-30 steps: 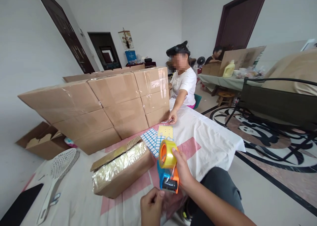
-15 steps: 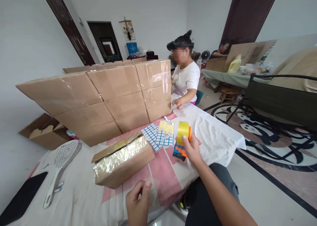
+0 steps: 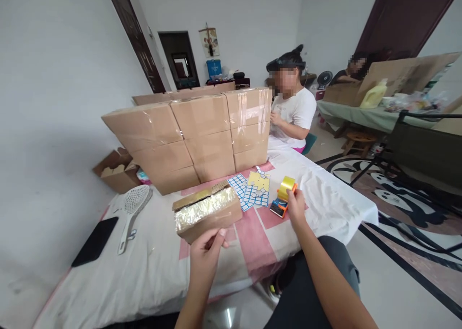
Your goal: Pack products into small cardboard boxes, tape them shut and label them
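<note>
Partly out of sight behind right-hand fingers, the tape dispenser.

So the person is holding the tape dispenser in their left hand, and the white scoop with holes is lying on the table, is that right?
Not quite: the head view shows the tape dispenser in the right hand, not the left. The white scoop is indeed lying on the table.
</note>
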`<state>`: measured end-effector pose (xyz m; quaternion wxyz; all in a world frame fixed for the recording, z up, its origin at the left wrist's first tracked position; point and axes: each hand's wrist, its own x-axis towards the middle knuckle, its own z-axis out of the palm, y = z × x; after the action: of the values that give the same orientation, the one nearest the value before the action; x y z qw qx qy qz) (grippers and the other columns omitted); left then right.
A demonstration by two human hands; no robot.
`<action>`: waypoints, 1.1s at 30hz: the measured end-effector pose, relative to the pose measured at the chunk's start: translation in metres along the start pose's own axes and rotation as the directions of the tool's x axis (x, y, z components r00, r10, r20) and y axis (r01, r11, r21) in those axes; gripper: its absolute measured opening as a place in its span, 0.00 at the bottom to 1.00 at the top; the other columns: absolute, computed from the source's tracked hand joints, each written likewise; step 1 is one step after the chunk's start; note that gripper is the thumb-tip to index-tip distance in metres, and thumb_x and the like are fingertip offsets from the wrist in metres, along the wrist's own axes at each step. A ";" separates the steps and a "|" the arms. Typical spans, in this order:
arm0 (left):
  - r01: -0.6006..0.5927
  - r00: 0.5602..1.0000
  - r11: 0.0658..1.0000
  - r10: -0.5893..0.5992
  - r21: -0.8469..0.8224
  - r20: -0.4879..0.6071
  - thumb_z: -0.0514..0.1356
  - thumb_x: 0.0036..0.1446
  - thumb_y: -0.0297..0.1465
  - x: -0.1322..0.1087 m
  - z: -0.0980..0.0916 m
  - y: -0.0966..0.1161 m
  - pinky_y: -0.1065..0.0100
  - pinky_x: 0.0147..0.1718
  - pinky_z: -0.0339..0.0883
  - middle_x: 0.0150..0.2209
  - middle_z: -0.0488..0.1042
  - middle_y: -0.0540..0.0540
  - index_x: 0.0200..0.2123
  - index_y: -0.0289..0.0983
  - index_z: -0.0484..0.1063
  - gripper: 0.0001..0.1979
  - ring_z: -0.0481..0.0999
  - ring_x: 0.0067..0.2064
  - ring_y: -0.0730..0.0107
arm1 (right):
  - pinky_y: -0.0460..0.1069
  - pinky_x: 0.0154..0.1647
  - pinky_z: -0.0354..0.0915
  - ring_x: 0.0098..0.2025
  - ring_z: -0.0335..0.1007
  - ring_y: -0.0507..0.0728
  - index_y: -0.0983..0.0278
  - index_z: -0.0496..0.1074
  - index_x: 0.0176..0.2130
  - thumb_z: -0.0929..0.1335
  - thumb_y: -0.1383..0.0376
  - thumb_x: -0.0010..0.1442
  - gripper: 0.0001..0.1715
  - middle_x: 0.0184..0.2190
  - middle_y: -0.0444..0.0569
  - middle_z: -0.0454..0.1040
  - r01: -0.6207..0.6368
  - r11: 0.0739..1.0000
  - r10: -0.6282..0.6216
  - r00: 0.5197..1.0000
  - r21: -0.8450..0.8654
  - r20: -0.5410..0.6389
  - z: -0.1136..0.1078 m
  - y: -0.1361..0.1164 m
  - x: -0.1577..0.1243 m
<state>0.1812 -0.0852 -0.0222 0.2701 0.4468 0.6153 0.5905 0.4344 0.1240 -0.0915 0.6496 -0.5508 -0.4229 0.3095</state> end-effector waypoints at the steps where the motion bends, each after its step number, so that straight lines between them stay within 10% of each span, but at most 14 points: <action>1: -0.009 1.000 1.000 0.009 -0.001 0.018 0.64 0.56 0.46 0.003 -0.005 0.006 0.71 0.29 0.69 0.21 0.76 0.49 0.30 0.37 0.80 0.17 0.75 0.26 0.69 | 0.53 0.36 0.67 0.34 0.68 0.58 0.61 0.65 0.33 0.68 0.50 0.54 0.18 0.29 0.45 0.69 0.019 1.000 -0.019 0.998 -0.013 -0.057 -0.003 -0.007 -0.001; 4: -0.034 0.997 0.999 0.034 -0.011 0.070 0.64 0.56 0.46 0.011 -0.018 0.019 0.71 0.29 0.70 0.20 0.77 0.49 0.31 0.37 0.81 0.17 0.76 0.26 0.68 | 0.52 0.40 0.66 0.37 0.66 0.58 0.61 0.67 0.36 0.69 0.50 0.54 0.18 0.32 0.45 0.68 0.101 0.995 -0.100 0.991 -0.001 -0.092 -0.013 -0.034 -0.016; 6: -0.057 0.994 0.998 0.056 0.005 0.093 0.63 0.57 0.45 0.013 -0.023 0.022 0.71 0.29 0.69 0.21 0.77 0.48 0.31 0.37 0.81 0.17 0.77 0.27 0.67 | 0.52 0.39 0.66 0.37 0.68 0.58 0.61 0.71 0.37 0.71 0.50 0.55 0.18 0.34 0.47 0.71 0.171 0.984 -0.174 0.980 0.040 0.095 -0.018 -0.053 -0.042; 11: -0.167 0.971 0.978 0.141 0.125 0.194 0.60 0.61 0.43 -0.002 -0.017 0.008 0.72 0.23 0.62 0.21 0.78 0.49 0.34 0.38 0.83 0.17 0.72 0.22 0.71 | 0.49 0.31 0.63 0.33 0.67 0.56 0.59 0.77 0.45 0.70 0.54 0.62 0.15 0.33 0.47 0.70 0.321 0.935 -0.342 0.706 0.150 0.620 -0.019 -0.096 -0.133; 19: -0.414 0.856 0.903 0.344 0.114 0.386 0.54 0.67 0.35 -0.038 -0.018 -0.011 0.70 0.31 0.65 0.29 0.81 0.48 0.35 0.40 0.81 0.16 0.78 0.30 0.69 | 0.49 0.35 0.65 0.36 0.68 0.56 0.60 0.76 0.37 0.67 0.67 0.66 0.08 0.33 0.48 0.69 0.573 0.819 -0.378 0.501 0.029 0.778 -0.015 -0.168 -0.180; 25: -0.274 0.921 0.903 0.148 0.330 0.361 0.58 0.64 0.39 -0.034 -0.051 0.004 0.68 0.28 0.61 0.30 0.82 0.50 0.34 0.45 0.80 0.12 0.81 0.32 0.64 | 0.54 0.39 0.68 0.40 0.68 0.60 0.59 0.72 0.38 0.65 0.68 0.67 0.07 0.38 0.51 0.67 0.751 0.659 -0.406 0.305 0.045 0.862 -0.003 -0.191 -0.190; 33: -0.272 0.953 0.813 0.303 0.515 0.025 0.60 0.62 0.39 0.007 -0.096 -0.031 0.69 0.26 0.58 0.24 0.78 0.50 0.34 0.44 0.80 0.10 0.74 0.24 0.68 | 0.53 0.43 0.65 0.41 0.66 0.59 0.58 0.68 0.37 0.62 0.63 0.72 0.09 0.38 0.49 0.66 0.725 0.683 -0.483 0.357 0.089 0.800 0.023 -0.248 -0.167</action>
<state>0.0880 -0.1233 -0.0362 0.0310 0.5728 0.6830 0.4521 0.3230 -0.0610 0.1167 0.3835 -0.2489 -0.8698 0.1855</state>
